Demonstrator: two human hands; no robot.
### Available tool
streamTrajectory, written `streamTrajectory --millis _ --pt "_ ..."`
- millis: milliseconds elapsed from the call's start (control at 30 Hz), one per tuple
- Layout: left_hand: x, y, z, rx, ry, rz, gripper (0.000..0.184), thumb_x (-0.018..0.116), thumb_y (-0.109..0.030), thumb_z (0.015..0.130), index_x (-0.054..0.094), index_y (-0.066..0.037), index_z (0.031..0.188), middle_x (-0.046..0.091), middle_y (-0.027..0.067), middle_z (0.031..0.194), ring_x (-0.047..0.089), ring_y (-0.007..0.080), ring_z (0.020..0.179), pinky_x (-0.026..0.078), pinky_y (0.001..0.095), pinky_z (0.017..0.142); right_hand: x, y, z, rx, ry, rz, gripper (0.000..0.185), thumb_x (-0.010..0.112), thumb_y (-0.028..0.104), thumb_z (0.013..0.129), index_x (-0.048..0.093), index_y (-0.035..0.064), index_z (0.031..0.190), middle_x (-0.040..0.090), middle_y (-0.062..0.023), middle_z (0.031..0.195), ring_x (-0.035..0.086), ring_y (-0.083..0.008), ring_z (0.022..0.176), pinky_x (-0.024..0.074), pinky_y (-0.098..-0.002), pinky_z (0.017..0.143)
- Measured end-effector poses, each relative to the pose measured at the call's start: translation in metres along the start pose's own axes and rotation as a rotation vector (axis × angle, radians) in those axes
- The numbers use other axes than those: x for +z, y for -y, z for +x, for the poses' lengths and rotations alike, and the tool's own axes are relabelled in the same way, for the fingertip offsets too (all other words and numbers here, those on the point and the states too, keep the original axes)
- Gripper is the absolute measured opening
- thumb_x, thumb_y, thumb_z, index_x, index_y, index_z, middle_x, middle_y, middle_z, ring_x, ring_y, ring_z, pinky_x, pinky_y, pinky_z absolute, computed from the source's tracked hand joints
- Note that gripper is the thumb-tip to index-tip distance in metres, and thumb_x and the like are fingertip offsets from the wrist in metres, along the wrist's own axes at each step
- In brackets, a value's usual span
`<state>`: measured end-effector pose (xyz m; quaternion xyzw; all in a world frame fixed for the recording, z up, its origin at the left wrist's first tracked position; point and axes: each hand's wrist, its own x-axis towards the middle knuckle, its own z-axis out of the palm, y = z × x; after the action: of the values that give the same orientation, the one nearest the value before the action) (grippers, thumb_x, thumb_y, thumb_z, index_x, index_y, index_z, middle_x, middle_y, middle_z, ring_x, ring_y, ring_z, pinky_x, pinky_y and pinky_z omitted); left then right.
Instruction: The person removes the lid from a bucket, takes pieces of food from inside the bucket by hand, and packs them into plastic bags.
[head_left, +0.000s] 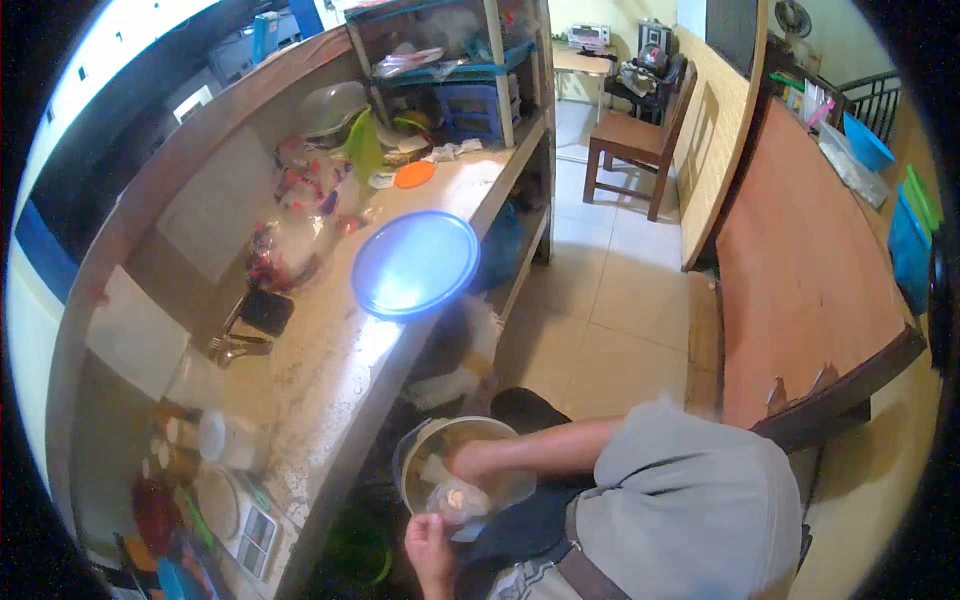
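Observation:
My left hand point(430, 545) is at the lower middle, its fingertips pinched on the edge of a clear plastic bag point(460, 503) with some small pale pieces in it. The bag lies over the near rim of a round whitish bucket point(408, 455) beside the counter. My right hand point(464, 462) reaches down into this bucket from the right, just behind the bag. Its fingers are hidden inside, so their hold cannot be seen.
Left of the bucket runs a long counter point(330, 400) with a blue round lid point(418, 264), an orange lid point(415, 175), filled plastic bags point(290, 240), a kitchen scale point(245, 530) and jars. A wooden bench point(810, 270) stands right, a chair point(635, 135) farther back.

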<state>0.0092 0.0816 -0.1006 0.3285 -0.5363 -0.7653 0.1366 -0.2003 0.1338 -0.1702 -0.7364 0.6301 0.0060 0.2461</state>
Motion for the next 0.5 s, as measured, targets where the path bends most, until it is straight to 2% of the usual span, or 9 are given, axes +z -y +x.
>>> streamTrajectory --millis 67,100,167,200,267,300,400,467,500 --pt "0.0 0.003 0.0 0.031 0.006 -0.009 0.01 0.057 -0.011 0.09 0.051 -0.002 0.088 0.062 0.0095 0.08 0.062 0.0189 0.072 0.053 0.0331 0.07 -0.046 0.023 -0.036 0.42 -0.118 0.304 0.024 0.065 0.019 0.073 0.064 -0.0007 0.088 0.066 -0.0164 0.086 0.064 -0.033 0.077 0.0511 -0.0437 0.068" --pt "0.0 0.004 0.001 0.064 0.015 -0.013 0.01 0.057 -0.011 0.09 0.051 -0.002 0.088 0.062 0.0093 0.08 0.062 0.0192 0.072 0.053 0.0333 0.07 -0.048 0.021 -0.043 0.423 -0.113 0.303 0.024 0.065 0.019 0.073 0.064 -0.0007 0.088 0.066 -0.0164 0.086 0.064 -0.033 0.077 0.0511 -0.0437 0.068" --pt "-0.001 0.011 0.005 0.055 0.013 -0.02 0.009 0.057 -0.011 0.09 0.051 -0.004 0.089 0.062 0.0089 0.08 0.061 0.0176 0.069 0.053 0.0323 0.066 -0.05 0.016 -0.056 0.337 -0.471 0.308 0.017 0.061 0.018 0.075 0.065 0.0014 0.079 0.065 -0.0183 0.078 0.063 -0.0367 0.076 0.05 -0.0462 0.069" --pt "-0.001 0.015 0.008 0.048 0.01 -0.02 0.009 0.058 -0.012 0.09 0.052 -0.005 0.089 0.063 0.0086 0.081 0.06 0.0159 0.067 0.053 0.0314 0.062 -0.062 0.021 -0.066 0.342 -0.466 0.306 0.017 0.061 0.018 0.075 0.065 0.0014 0.079 0.065 -0.0183 0.078 0.063 -0.0367 0.076 0.05 -0.0462 0.069" --pt "0.001 0.019 0.011 0.033 0.012 -0.044 0.008 0.058 -0.01 0.09 0.052 -0.005 0.089 0.063 0.0086 0.081 0.06 0.0169 0.067 0.053 0.0319 0.064 -0.09 0.039 -0.087 0.115 -0.669 0.481 0.02 0.062 0.021 0.077 0.06 0.0009 0.078 0.062 -0.0179 0.078 0.062 -0.036 0.078 0.0498 -0.0456 0.068" --pt "0.002 0.021 0.013 0.023 0.01 -0.06 0.008 0.058 -0.009 0.089 0.052 -0.005 0.089 0.063 0.0087 0.081 0.061 0.0178 0.068 0.054 0.0325 0.067 -0.095 0.042 -0.084 0.022 -0.668 0.412 0.025 0.063 0.026 0.078 0.057 0.0014 0.081 0.06 -0.0183 0.08 0.061 -0.036 0.081 0.0495 -0.0455 0.069" --pt "0.005 0.025 0.019 0.035 0.075 -0.084 0.006 0.058 -0.006 0.088 0.052 -0.005 0.09 0.062 0.0077 0.082 0.06 0.0172 0.068 0.053 0.0321 0.065 -0.1 0.072 -0.085 0.013 -0.635 0.364 0.026 0.058 0.029 0.082 0.058 0.0032 0.084 0.06 -0.0162 0.082 0.06 -0.035 0.082 0.0485 -0.0462 0.07" --pt "0.007 0.027 0.019 0.081 0.095 -0.087 0.006 0.058 -0.005 0.088 0.052 -0.003 0.09 0.063 0.0084 0.084 0.062 0.0172 0.072 0.053 0.0315 0.068 -0.094 0.078 -0.08 0.036 -0.645 0.294 0.024 0.06 0.027 0.08 0.06 0.0032 0.082 0.062 -0.0166 0.081 0.062 -0.0352 0.081 0.0502 -0.0464 0.068" --pt "0.007 0.029 0.02 0.124 0.114 -0.089 0.006 0.057 -0.004 0.088 0.052 -0.002 0.091 0.064 0.0092 0.086 0.063 0.0172 0.075 0.053 0.0309 0.07 -0.097 0.083 -0.082 0.092 -0.509 0.25 0.024 0.061 0.026 0.078 0.061 0.0028 0.082 0.062 -0.0173 0.081 0.063 -0.0355 0.079 0.0511 -0.0461 0.066"
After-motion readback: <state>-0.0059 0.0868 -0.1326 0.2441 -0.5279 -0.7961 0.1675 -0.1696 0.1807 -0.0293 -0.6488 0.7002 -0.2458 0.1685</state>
